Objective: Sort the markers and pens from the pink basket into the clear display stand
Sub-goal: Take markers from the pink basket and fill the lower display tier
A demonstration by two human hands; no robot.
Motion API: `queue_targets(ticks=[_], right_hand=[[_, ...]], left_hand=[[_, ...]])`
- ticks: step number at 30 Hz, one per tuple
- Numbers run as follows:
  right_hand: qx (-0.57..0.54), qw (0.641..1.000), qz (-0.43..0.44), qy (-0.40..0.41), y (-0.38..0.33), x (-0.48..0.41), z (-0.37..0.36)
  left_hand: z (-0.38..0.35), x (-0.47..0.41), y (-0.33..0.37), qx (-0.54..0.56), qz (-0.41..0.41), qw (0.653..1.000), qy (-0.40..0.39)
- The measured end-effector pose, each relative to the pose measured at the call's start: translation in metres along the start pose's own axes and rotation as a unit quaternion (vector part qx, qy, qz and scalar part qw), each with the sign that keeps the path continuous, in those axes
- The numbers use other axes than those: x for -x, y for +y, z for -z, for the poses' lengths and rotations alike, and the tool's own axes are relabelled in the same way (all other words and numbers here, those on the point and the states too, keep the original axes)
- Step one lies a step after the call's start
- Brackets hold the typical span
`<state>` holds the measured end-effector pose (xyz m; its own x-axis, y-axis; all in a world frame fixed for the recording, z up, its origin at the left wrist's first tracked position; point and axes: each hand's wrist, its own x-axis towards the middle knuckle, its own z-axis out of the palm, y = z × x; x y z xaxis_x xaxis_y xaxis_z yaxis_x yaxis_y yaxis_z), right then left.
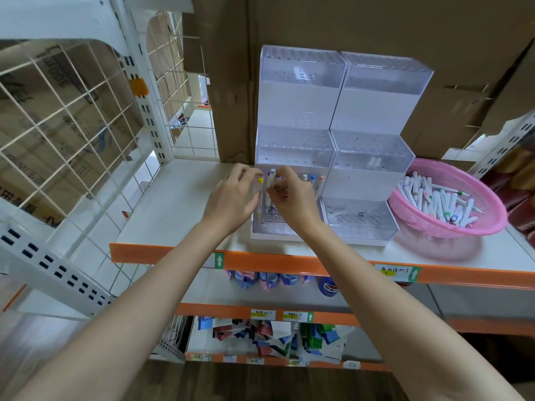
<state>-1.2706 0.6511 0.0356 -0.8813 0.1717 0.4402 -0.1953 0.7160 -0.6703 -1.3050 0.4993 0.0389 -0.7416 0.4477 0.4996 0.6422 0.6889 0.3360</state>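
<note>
A clear stepped display stand (373, 105) with rows of holes stands on the white shelf. Its lowest left tier holds a few upright markers: a yellow-capped marker (260, 186) at the left, and grey, blue and orange-capped ones (313, 178) further right. My left hand (234, 198) and my right hand (292, 195) meet over that tier. The right one pinches a white marker with a grey-blue cap (271, 182), held upright above the holes. My left hand's fingers curl beside the yellow-capped marker; whether they hold it is hidden. The pink basket (480, 224), at the right, holds several white markers.
The stand and basket sit on a white shelf with an orange front edge (289, 263). Cardboard boxes (376, 24) rise behind the stand. A white wire grid panel (72, 125) closes the left side. Lower shelves hold coloured packets (269, 340).
</note>
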Motion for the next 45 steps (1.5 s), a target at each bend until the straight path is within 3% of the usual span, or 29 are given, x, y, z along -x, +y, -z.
queue_targets(ticks=[5, 10, 23, 29, 32, 38, 41, 45], right_hand=[[0.019, 1.0, 0.009, -0.023, 0.006, 0.002, -0.007], [0.017, 1.0, 0.007, -0.013, 0.005, 0.003, -0.01], [0.042, 0.998, -0.024, -0.039, 0.01, 0.005, -0.011], [0.045, 0.998, -0.007, -0.035, 0.009, 0.006, 0.001], [0.048, 0.999, 0.003, -0.001, 0.01, 0.007, 0.017], [0.195, 0.976, 0.074, 0.057, 0.028, 0.015, 0.066], [0.275, 0.955, 0.098, 0.045, 0.051, 0.02, 0.093], [0.324, 0.943, 0.067, 0.026, 0.082, 0.033, 0.132]], left_hand=[[0.01, 0.001, 0.002, -0.039, -0.023, 0.999, 0.014], [0.012, 0.005, 0.001, -0.105, -0.043, 0.993, -0.026], [0.01, 0.008, -0.002, -0.148, -0.031, 0.985, -0.089], [0.012, 0.007, -0.002, -0.151, -0.03, 0.984, -0.09], [0.013, 0.003, 0.002, -0.139, -0.036, 0.988, -0.05], [0.007, -0.014, 0.034, -0.135, -0.088, 0.987, 0.01], [-0.005, -0.026, 0.062, -0.137, -0.126, 0.982, -0.019], [-0.034, -0.038, 0.105, -0.13, -0.162, 0.976, -0.059]])
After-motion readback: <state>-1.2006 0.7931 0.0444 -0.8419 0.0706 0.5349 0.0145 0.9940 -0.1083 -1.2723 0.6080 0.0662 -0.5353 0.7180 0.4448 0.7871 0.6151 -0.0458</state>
